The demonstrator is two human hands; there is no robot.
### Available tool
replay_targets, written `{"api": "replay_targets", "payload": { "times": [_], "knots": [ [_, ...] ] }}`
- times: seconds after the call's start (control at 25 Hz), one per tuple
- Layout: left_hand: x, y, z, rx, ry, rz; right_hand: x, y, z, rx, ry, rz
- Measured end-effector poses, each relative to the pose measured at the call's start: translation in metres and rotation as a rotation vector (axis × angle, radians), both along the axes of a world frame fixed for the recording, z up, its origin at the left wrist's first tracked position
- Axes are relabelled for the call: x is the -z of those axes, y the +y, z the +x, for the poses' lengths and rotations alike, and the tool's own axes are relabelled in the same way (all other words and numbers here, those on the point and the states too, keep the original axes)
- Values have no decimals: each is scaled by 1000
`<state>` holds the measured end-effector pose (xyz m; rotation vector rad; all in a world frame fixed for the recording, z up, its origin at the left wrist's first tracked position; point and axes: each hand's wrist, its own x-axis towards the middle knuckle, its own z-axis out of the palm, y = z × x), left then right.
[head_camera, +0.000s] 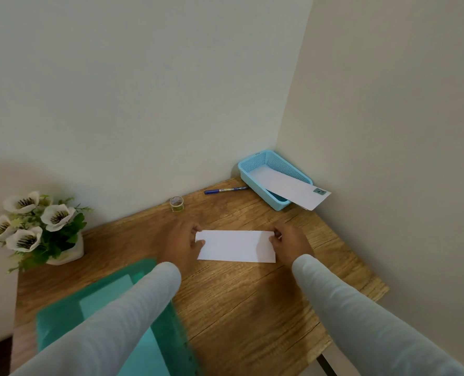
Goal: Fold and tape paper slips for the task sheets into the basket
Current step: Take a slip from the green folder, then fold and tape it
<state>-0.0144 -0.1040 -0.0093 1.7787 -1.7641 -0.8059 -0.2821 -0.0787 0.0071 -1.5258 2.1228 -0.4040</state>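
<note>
Pinching the paper slip (pixel 236 246), flat on the table (pixel 252 308), by its left end with the left hand (pixel 182 245) and right end with the right hand (pixel 290 245).

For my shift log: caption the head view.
Left hand and right hand pinch the paper slip by its ends; basket beyond.

Extended forward side by side, the left hand (pixel 180 244) and right hand (pixel 292 245) each pinch one end of the paper slip (pixel 236 245).
</note>
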Motion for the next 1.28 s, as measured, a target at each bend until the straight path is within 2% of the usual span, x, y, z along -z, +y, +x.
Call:
{"api": "replay_targets", "payload": {
  "times": [0.08, 0.16, 0.24, 0.4, 0.52, 0.76, 0.92, 1.08, 1.28],
  "knots": [
    [8, 3, -4, 163, -200, 7, 1, -2, 6, 5, 49, -12],
    [15, 6, -6, 278, -351, 27, 1, 0, 16, -72, 175, -13],
    [19, 8, -10, 328, -451, 27, 3, 7, 32, -221, 256, -22],
    [22, 10, -15, 343, -570, 19, 19, 26, 67, -501, 304, 2],
    [22, 11, -15, 340, -593, 45, 39, 31, 73, -584, 386, 53],
    [24, 12, -13, 340, -603, 46, 53, 35, 24, -430, 451, 93],
    [23, 12, -14, 349, -598, 74, 49, 34, 23, -423, 453, 116],
    [13, 11, -10, 398, -538, 127, 42, 30, 22, -445, 463, 159],
    [-3, 26, 6, 367, -456, 61, 31, 35, 20, -440, 443, 131]
  ]
}}
